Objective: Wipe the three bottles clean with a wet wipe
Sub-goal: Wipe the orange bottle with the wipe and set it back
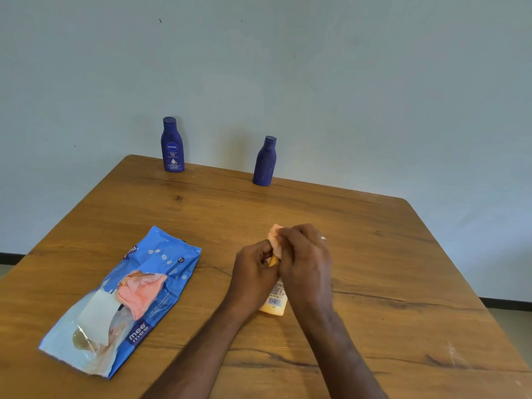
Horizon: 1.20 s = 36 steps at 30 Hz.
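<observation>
Head view: left hand (253,272) grips yellow bottle (275,305) at 6 o'clock, right hand (305,263) pinches wipe (275,240) on its top. Rotate bottle, cover every side.

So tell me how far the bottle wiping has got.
Done: nothing can be confirmed clean. The wipes pack lies open with a pink wipe showing. In hand: the left hand holds the yellow bottle while the right hand works a pink wipe over its top. Left: the two blue bottles stand untouched at the table's far edge.
</observation>
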Available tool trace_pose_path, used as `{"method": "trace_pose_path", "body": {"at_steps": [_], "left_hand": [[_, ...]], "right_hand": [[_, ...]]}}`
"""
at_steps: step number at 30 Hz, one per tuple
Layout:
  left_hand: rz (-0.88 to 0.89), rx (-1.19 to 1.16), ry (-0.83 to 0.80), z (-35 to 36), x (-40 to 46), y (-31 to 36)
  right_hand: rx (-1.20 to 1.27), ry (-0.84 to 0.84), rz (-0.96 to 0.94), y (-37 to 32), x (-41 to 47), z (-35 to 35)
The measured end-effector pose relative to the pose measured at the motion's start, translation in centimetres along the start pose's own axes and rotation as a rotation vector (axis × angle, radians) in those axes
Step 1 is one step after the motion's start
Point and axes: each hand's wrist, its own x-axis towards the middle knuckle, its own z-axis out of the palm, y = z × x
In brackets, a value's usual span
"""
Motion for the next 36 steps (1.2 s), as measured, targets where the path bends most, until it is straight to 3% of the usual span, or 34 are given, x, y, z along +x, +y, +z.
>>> {"method": "trace_pose_path", "body": {"at_steps": [4,10,14,17,24,28,32,36], "left_hand": [[-0.109,-0.156,-0.072,-0.6,0.2,0.3],[-0.376,-0.431,-0.124,-0.7,0.4,0.6],[-0.419,-0.576,-0.176,-1.1,0.6,0.4],[-0.422,-0.666,-0.212,-1.2,0.6,0.6],[-0.444,-0.814,-0.195,-1.7,0.8,0.5],[-0.471,-0.808,-0.169,-2.1,1.2,0.1],[-0.465,-0.815,-0.21,-2.0,1.0,0.0],[-0.434,-0.841,-0.22,-2.0,0.9,-0.3]], "right_hand": [[0.199,0.026,0.279,2.3,-0.7,-0.9],[0.268,-0.03,0.365,3.0,-1.2,-1.3],[0.303,-0.041,0.405,2.7,-1.3,-1.2],[0.279,-0.043,0.359,2.3,-1.2,-1.2],[0.072,-0.091,-0.012,1.0,-3.6,-0.7],[0.078,-0.166,0.121,1.9,-5.7,-1.1],[0.096,-0.058,0.233,2.9,-2.9,-0.6],[0.079,-0.044,0.118,1.0,-0.7,0.0]]}}
